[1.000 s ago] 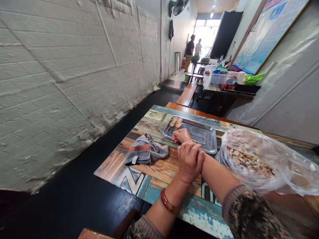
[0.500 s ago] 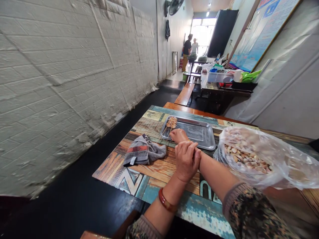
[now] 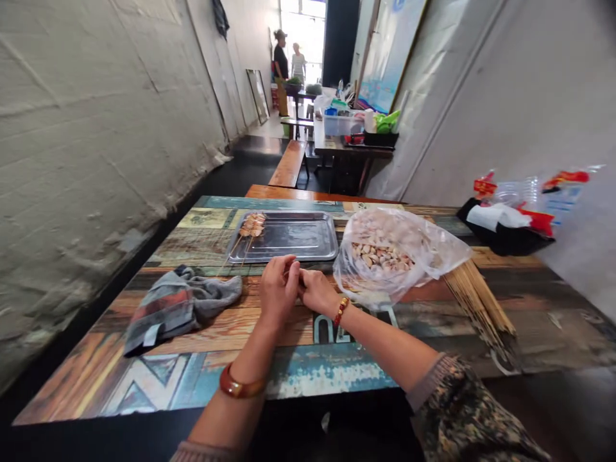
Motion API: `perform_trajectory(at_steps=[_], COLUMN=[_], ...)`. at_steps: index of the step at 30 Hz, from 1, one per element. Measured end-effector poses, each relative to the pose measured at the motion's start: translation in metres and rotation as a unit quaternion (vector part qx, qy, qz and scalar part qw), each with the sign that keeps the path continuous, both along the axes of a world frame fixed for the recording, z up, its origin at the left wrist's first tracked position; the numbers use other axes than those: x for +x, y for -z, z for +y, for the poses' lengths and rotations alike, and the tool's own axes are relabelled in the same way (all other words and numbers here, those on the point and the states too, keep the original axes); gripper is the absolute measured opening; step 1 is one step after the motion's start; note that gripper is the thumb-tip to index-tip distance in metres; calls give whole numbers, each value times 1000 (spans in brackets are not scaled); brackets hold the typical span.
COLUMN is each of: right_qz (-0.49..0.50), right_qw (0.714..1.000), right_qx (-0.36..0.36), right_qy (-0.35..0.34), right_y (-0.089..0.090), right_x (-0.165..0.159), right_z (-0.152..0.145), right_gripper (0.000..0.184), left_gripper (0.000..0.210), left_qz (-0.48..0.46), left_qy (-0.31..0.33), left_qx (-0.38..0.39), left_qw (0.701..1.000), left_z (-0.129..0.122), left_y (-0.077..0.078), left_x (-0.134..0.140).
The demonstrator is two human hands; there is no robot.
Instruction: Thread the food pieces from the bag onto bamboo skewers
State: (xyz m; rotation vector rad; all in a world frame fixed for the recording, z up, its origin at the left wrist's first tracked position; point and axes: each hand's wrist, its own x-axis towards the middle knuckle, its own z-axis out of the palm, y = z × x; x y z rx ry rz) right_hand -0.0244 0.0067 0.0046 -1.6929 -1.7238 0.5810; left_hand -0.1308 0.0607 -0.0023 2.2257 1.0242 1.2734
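Observation:
Just in front of the metal tray (image 3: 308, 237), my left hand (image 3: 280, 289) and my right hand (image 3: 315, 290) meet fingertip to fingertip. Both have curled, closed fingers; whatever is pinched between them is hidden or too small to name. Threaded skewers (image 3: 252, 226) with brownish pieces lie at the tray's left end, their sticks passing over its near rim. To the right of my hands is a clear plastic bag (image 3: 428, 247) of small pale pieces (image 3: 382, 255), of a kind I cannot tell. A grey cloth (image 3: 183, 301) lies crumpled on the left.
Bare bamboo sticks (image 3: 481, 308) lie in a bundle on the patterned table (image 3: 226, 350). A black container (image 3: 505, 234) with packaging stands at the back right. Beyond are a bench (image 3: 289, 163), another table with a plastic bin (image 3: 341, 124), and two people (image 3: 280, 58) near the doorway.
My right hand has drawn back from the skewers at the tray to meet my left hand's fingers. The view has turned right, bringing the stick bundle and black container into sight.

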Motion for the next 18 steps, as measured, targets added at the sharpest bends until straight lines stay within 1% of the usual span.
perform_trajectory(at_steps=[2, 4, 7, 9, 11, 13, 15, 18], right_qz=[10, 34, 69, 76, 73, 49, 1, -110], right_qw=[1000, 999, 995, 992, 988, 979, 966, 938], right_qx=[5, 13, 26, 34, 43, 53, 63, 67], right_qy=[7, 22, 61, 93, 133, 189, 249, 322], right_y=[-2, -3, -5, -6, -5, -4, -2, 5], right_x=[12, 28, 58, 81, 105, 132, 161, 204], right_z=[-22, -49, -92, -119, -144, -166, -185, -206], right_gripper=[16, 18, 20, 20, 22, 24, 26, 26], left_gripper=[23, 23, 23, 22, 23, 24, 29, 39], left_qz=[14, 38, 76, 108, 151, 196, 232, 278], left_qy=[36, 62, 101, 145, 191, 224, 245, 253], left_qx=[-43, -57, -34, -4, 36, 82, 120, 135], left_qw=[998, 996, 991, 984, 969, 951, 934, 917], left_z=[3, 2, -10, -23, -39, -53, -63, -72], left_y=[4, 8, 8, 5, 0, -5, -7, -2], left_x=[4, 8, 21, 38, 59, 83, 105, 130])
